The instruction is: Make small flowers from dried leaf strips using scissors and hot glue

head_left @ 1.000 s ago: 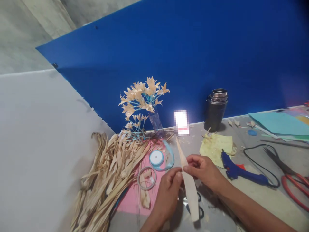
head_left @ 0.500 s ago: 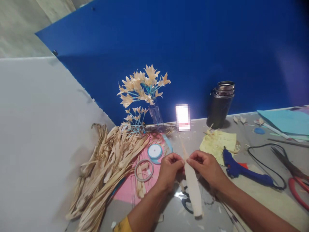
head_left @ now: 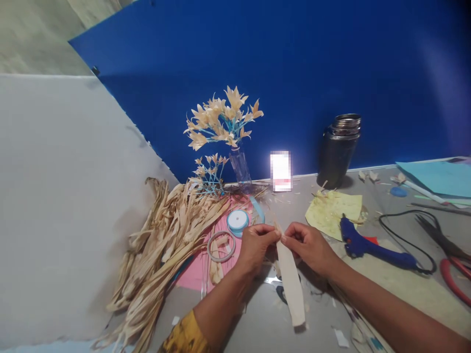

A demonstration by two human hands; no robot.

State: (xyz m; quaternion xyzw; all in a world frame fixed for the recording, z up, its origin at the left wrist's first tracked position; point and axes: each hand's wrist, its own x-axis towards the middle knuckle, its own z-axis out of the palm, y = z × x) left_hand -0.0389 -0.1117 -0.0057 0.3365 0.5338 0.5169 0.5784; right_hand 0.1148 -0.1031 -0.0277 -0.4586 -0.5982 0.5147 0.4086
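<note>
A long pale strip of dried corn husk (head_left: 292, 284) runs between my hands, its narrow tip pointing away and its wide cut end toward me. My left hand (head_left: 255, 245) pinches it near the tip between thumb and fingers. Right beside, my right hand (head_left: 307, 245) pinches the same part from the other side. Black-handled scissors (head_left: 281, 293) lie beneath the strip, mostly covered by it. To the left of my left hand are a roll of light blue ribbon (head_left: 238, 221) and a grey tape ring (head_left: 221, 246) on pink paper (head_left: 191, 274).
Dried husks (head_left: 162, 255) are heaped at left. Husk flowers (head_left: 224, 117) stand in a clear vase (head_left: 240, 169). On the right are a dark flask (head_left: 338, 152), yellow paper (head_left: 327, 215), a blue glue gun (head_left: 375, 252) with a cord, and red-handled scissors (head_left: 454, 274).
The view has tilted slightly, so most things sit a little higher. Both hands have drawn closer together at the husk's narrow end, still pinching it.
</note>
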